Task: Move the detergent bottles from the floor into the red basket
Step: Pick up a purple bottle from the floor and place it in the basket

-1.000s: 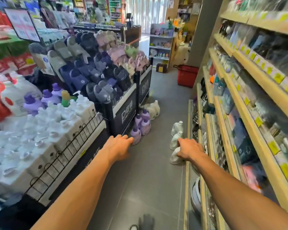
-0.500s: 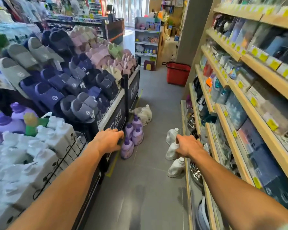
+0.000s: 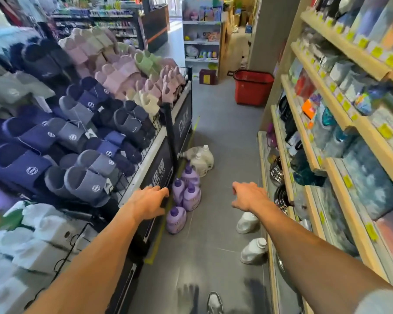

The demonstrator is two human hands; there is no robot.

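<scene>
While both reach forward palm-down, left hand and right hand hover relaxed, holding nothing.

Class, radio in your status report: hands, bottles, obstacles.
Left hand, right hand open. Purple bottles, white bottles on floor. Red basket far ahead, floor between bare.

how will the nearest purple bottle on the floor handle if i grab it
The nearest purple bottle stands upright on a wide base, so a nudge probably slides rather than tips it. Its moulded plastic body likely stays stiff. It is opaque, so fill is hidden; if full, expect weight.
</scene>
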